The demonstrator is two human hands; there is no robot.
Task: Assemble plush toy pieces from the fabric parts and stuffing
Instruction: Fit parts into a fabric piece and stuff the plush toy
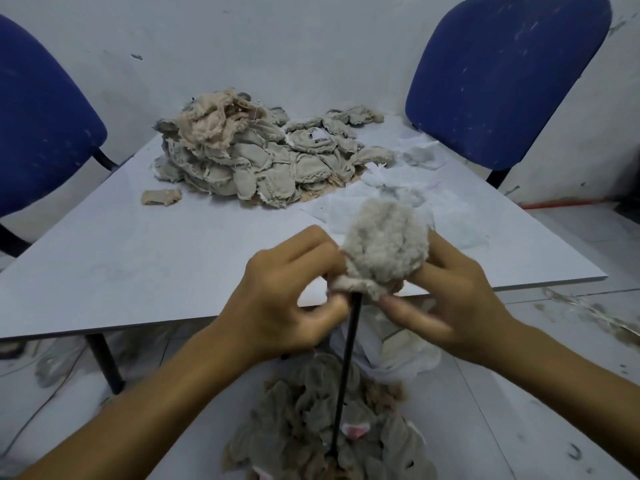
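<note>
Both hands at table edge [450, 289], bare tabletop beyond fingers: left hand [287, 299] & right hand [446, 299] pinching fuzzy plush piece [384, 251] on black rod [346, 368].

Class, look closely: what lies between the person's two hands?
In the head view, a fuzzy grey plush piece sits on a black rod between left hand and right hand.

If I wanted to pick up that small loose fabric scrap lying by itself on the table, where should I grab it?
Probably from straight above, pinching across the narrow middle of the scrap. It lies flat on the table, apart from the big fabric pile, so nothing crowds it. Its frayed ends look too flimsy to hold well.
</note>
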